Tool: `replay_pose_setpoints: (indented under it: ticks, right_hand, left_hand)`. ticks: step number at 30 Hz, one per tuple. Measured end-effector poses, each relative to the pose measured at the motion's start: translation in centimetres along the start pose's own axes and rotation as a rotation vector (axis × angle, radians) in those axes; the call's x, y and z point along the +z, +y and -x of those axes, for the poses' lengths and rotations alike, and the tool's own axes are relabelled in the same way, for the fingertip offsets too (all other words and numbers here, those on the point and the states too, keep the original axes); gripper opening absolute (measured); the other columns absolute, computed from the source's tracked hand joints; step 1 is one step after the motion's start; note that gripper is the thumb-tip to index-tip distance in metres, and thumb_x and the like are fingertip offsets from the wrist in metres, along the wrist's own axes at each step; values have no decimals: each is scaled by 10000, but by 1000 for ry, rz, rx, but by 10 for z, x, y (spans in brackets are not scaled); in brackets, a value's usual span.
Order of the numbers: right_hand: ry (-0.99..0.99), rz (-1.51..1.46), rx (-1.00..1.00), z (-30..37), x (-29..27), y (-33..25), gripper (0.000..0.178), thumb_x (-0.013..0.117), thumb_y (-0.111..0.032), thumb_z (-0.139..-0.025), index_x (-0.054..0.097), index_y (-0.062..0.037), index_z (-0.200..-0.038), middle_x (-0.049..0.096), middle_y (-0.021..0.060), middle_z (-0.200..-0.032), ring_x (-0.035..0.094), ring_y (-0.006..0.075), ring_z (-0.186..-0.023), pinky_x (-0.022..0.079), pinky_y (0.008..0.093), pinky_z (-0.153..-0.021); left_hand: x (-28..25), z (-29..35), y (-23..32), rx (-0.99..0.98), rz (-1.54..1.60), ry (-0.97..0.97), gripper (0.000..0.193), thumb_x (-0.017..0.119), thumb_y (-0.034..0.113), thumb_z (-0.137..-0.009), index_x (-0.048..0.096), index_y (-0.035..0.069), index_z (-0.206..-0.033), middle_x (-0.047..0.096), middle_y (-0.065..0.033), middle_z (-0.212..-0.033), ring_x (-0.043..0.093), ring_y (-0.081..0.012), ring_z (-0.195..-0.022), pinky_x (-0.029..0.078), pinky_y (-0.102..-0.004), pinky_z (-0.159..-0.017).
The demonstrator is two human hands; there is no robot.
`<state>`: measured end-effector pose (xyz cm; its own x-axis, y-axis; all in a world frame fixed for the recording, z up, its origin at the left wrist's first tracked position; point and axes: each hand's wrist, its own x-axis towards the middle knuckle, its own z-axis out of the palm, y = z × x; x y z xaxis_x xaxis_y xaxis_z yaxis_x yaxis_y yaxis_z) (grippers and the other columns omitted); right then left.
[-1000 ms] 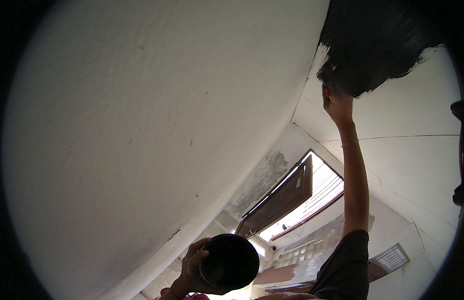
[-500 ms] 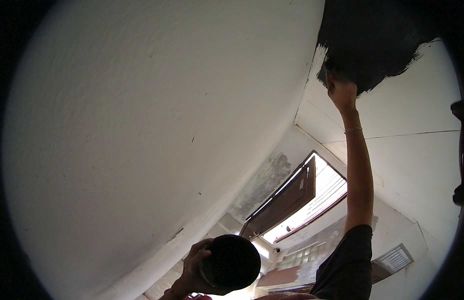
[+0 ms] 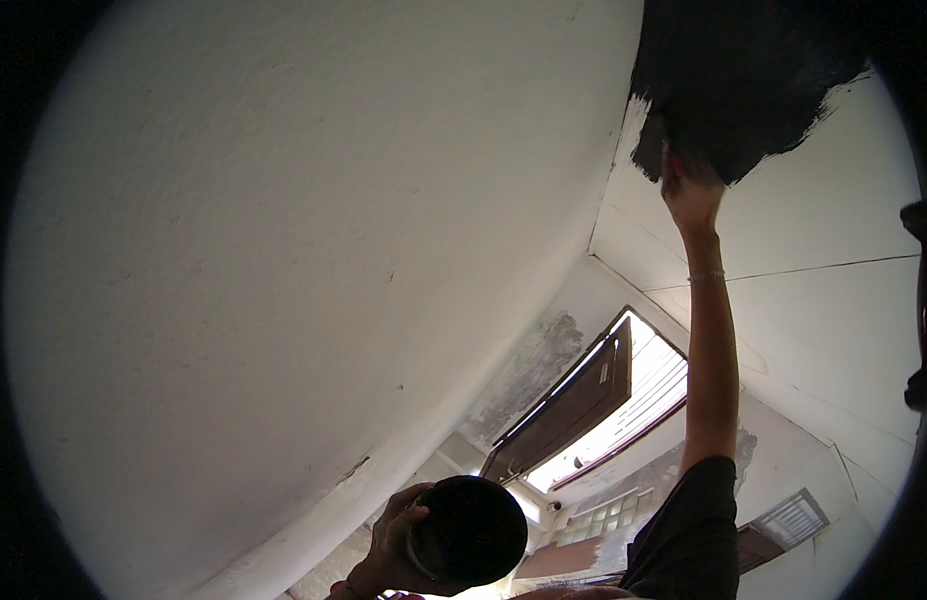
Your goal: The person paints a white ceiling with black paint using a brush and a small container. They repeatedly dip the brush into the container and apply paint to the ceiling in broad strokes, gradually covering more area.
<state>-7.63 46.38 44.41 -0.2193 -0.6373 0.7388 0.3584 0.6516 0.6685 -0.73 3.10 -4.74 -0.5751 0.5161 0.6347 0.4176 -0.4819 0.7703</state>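
My right arm reaches up to the pale ceiling [image 3: 804,220], where a large patch of black paint [image 3: 749,80] has ragged, streaky edges. My right hand [image 3: 694,195] is closed at the patch's lower edge around a paintbrush [image 3: 667,150]; its dark head blends into the paint and little of it shows. Low in the view, my left hand [image 3: 389,545] grips a round dark paint container [image 3: 474,530] from its left side, with the opening facing me. Its inside looks black, and the depth of the paint cannot be made out.
A broad off-white wall [image 3: 264,260] fills the left and meets the ceiling close to the brush. Beyond my arms are a bright barred window [image 3: 639,395] with a brown shutter [image 3: 564,405] swung outward and a louvred vent [image 3: 789,522]. A dark object [image 3: 919,300] sits at the right rim.
My right hand has shifted slightly right and down along the paint edge, its fingers turned a little. The left hand and container have moved slightly right and down.
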Motion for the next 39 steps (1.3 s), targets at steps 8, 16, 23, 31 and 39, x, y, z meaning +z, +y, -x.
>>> replay_pose_setpoints:
  ticks: [8, 16, 23, 31, 39]
  right_hand:
    - [-101, -77, -146, 19, -3, -15, 124, 720, -136, -914, 711, -44, -996, 707, 143, -868, 679, 378, -697, 571, 463, -607]
    - [26, 43, -80, 33, -27, 0, 163, 714, -179, -949, 728, -64, -1064, 717, 138, -901, 698, 326, -705, 589, 392, -593]
    - [-189, 97, -112, 5, -19, -2, 178, 725, -185, -936, 726, -67, -1070, 671, 143, -822, 678, 342, -666, 572, 390, -551]
    - [-294, -15, 45, 55, 6, -15, 162, 684, -176, -950, 704, -40, -1035, 707, 174, -890, 698, 356, -711, 580, 428, -599]
    - [-284, 28, 40, 17, 28, 8, 101, 707, -149, -923, 707, -48, -919, 686, 180, -803, 674, 377, -694, 547, 450, -603]
  left_hand:
    - [0, 4, 8, -45, 31, 39, 1229, 1036, 426, -498, 354, 213, -1498, 509, -301, -1408, 580, -490, -1269, 530, -526, -1019]
    - [-1, 11, 3, -49, 16, 42, 1219, 1031, 422, -507, 347, 218, -1496, 508, -297, -1409, 585, -486, -1261, 529, -523, -1020]
    - [0, 6, 9, -18, 23, 18, 1223, 1029, 434, -509, 344, 218, -1499, 508, -307, -1406, 588, -478, -1260, 539, -523, -1007]
    - [14, 7, 27, -145, 268, 271, 470, 648, 235, -901, 584, 35, -1322, 605, -173, -1366, 556, -315, -1304, 431, -489, -1155]
    - [17, 10, 18, -164, 226, 284, 542, 705, 216, -824, 593, 42, -1325, 641, -167, -1311, 597, -335, -1243, 466, -518, -1115]
